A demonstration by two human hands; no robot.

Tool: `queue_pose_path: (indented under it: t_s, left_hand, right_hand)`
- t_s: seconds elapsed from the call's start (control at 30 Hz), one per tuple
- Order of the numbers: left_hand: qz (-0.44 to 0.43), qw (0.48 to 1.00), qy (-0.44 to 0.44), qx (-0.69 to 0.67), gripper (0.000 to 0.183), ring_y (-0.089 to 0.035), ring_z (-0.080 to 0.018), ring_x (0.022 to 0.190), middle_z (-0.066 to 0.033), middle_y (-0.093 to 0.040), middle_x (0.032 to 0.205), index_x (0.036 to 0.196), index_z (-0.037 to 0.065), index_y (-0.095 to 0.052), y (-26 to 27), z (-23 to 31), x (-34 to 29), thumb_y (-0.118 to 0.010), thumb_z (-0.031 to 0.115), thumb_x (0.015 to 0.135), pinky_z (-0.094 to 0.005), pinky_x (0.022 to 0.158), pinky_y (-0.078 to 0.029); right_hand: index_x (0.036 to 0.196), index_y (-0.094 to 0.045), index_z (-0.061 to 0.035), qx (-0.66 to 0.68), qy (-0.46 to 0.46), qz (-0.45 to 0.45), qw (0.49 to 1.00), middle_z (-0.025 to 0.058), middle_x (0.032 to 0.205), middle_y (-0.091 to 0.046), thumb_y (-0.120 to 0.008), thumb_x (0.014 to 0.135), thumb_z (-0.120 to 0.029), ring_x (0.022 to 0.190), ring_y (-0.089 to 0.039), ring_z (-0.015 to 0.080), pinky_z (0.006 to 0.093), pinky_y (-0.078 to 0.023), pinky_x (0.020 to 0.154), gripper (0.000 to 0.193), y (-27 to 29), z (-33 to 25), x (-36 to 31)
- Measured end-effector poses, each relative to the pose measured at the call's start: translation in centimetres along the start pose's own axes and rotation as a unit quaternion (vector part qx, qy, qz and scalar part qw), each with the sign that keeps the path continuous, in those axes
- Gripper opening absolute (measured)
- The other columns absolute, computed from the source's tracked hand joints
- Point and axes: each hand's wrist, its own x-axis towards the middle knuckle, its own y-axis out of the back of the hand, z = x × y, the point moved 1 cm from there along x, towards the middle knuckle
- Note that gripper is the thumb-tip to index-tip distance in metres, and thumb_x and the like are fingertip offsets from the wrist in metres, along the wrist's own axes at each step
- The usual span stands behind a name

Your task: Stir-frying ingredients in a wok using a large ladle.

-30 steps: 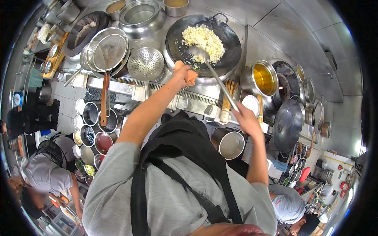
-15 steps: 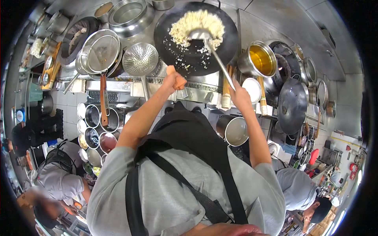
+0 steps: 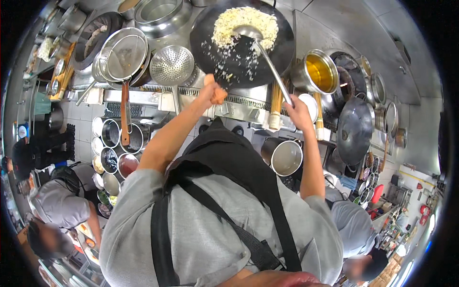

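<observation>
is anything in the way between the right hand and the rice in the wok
Nothing visible is. The right hand holds the ladle, which slants over the wok and reaches the rice. The left hand, holding an orange cloth, is by the wok's near edge, left of the ladle.

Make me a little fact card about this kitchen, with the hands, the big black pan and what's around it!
Left hand: holds an orange cloth by the wok's near edge
Right hand: grips the handle of a long metal ladle
Wok: wide and black
Food: yellow-white, looks like rice; heaped at the far side, bits scattered nearer
Left of wok: round strainer with holes
Right of wok: metal pot of yellow liquid
Co-workers: grey shirt lower left, another grey shirt lower right
</observation>
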Motion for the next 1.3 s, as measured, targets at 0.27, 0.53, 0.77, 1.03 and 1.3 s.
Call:
queue_pose_path:
  t_s: [0.27, 0.53, 0.77, 1.03, 1.3]
  left_hand:
    - [0.032, 0.992, -0.068, -0.102, 0.012, -0.064, -0.0273, 0.071, -0.0112, -0.058, 0.079, 0.092, 0.002, -0.053, -5.4, 2.5, -0.5, -0.055, 0.012, 0.084, -0.0442, 0.057, -0.055]
    - [0.067, 0.988, -0.101, -0.099, 0.018, -0.065, -0.0292, 0.066, -0.0131, -0.060, 0.079, 0.096, 0.000, -0.051, -5.5, 4.5, 5.5, -0.059, 0.008, 0.082, -0.0449, 0.056, -0.056]
    - [0.078, 0.989, -0.082, -0.095, 0.018, -0.066, -0.0307, 0.064, -0.0146, -0.060, 0.078, 0.096, -0.001, -0.051, -6.7, 5.0, 4.6, -0.057, 0.010, 0.084, -0.0442, 0.054, -0.056]
    - [0.084, 0.990, -0.069, -0.092, 0.015, -0.065, -0.0291, 0.062, -0.0123, -0.060, 0.076, 0.095, 0.002, -0.051, -6.4, 5.1, 5.0, -0.057, 0.010, 0.083, -0.0446, 0.050, -0.054]
    - [0.060, 0.993, -0.070, -0.075, 0.017, -0.066, -0.0276, 0.065, -0.0118, -0.061, 0.079, 0.096, 0.001, -0.052, -7.6, 4.8, 5.3, -0.059, 0.011, 0.083, -0.0422, 0.055, -0.056]
  right_hand:
    - [0.111, -0.057, -0.0052, 0.384, -0.171, 0.027, 0.907, -0.0009, 0.057, -0.044, -0.049, 0.099, -0.025, 0.039, -0.040, 0.0077, 0.0221, -0.033, 0.034, 0.025, 1.4, -4.3, -1.7]
    - [0.103, -0.052, -0.0074, 0.383, -0.173, -0.029, 0.907, 0.0011, 0.059, -0.047, -0.049, 0.099, -0.031, 0.040, -0.043, 0.0114, 0.0292, -0.038, 0.034, 0.024, -10.1, -4.8, 8.5]
    - [0.102, -0.050, -0.0064, 0.381, -0.161, 0.074, 0.908, 0.0019, 0.059, -0.046, -0.046, 0.100, -0.031, 0.039, -0.041, 0.0103, 0.0277, -0.038, 0.032, 0.025, -9.4, -4.8, 14.8]
    - [0.104, -0.053, -0.0114, 0.272, -0.155, -0.105, 0.944, 0.0000, 0.056, -0.044, -0.048, 0.099, -0.031, 0.037, -0.038, 0.0097, 0.0284, -0.030, 0.033, 0.021, -6.7, -7.5, 9.7]
    - [0.090, -0.048, -0.0066, 0.360, -0.098, 0.053, 0.926, 0.0025, 0.057, -0.046, -0.047, 0.099, -0.029, 0.040, -0.045, 0.0129, 0.0309, -0.040, 0.035, 0.024, -9.1, -3.0, 17.2]
